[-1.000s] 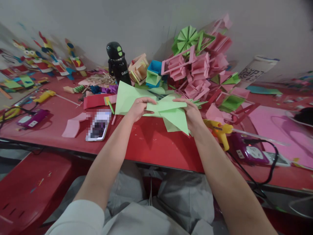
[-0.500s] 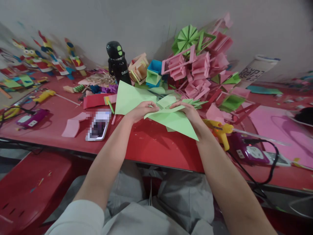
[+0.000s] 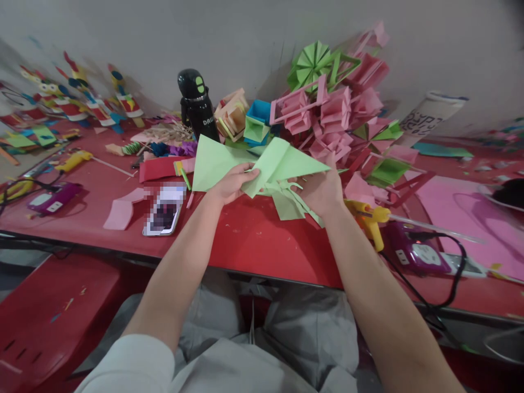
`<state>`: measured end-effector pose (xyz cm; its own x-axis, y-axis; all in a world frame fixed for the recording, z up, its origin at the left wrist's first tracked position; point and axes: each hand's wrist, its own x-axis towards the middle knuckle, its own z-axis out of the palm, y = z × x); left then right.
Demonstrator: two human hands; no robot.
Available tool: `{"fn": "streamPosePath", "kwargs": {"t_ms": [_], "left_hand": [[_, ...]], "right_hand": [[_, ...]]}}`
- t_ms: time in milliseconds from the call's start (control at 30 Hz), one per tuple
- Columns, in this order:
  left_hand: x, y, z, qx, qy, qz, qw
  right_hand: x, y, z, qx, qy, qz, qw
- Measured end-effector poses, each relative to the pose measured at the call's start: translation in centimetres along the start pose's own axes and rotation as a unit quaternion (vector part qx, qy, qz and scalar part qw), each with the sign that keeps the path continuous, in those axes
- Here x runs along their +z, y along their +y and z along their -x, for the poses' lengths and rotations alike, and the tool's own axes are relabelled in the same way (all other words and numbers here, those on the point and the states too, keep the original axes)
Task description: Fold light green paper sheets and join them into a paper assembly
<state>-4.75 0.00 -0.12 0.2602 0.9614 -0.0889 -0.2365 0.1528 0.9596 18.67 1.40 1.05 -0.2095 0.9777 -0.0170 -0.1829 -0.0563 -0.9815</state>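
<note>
Red surface point(image 3: 249, 234), busy as heck, pushed up against a grey wall point(image 3: 143, 38). On your far left there's a row of colourful figures point(image 3: 98, 109), then a phone point(image 3: 166, 210), a black bottle point(image 3: 204, 117) standing behind it, a big heap of pink paper shapes point(image 3: 335, 112), and a yellow glue gun point(image 3: 371, 217) past your right forearm. Your folded green paper point(image 3: 282, 158) is up between your hands, above some cut green scraps point(image 3: 289, 202). Your left hand point(image 3: 234, 183) has its left end pinched, thumb on top. Your right hand point(image 3: 327, 188) is turned palm-up at the pointed right end; can't tell if those fingers are gripping.
</note>
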Motion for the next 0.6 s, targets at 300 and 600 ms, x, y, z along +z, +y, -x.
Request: {"fn": "streamPosePath", "kwargs": {"t_ms": [300,600], "left_hand": [[0.9,0.0,0.0,-0.003,-0.022,0.036,0.999],[1.0,-0.7,0.3,-0.045,-0.119,0.040,0.991]], "right_hand": [[0.7,-0.2,0.5,-0.005,-0.034,-0.101,0.994],[0.5,1.9,-0.9,-0.033,0.138,-0.073,0.987]]}}
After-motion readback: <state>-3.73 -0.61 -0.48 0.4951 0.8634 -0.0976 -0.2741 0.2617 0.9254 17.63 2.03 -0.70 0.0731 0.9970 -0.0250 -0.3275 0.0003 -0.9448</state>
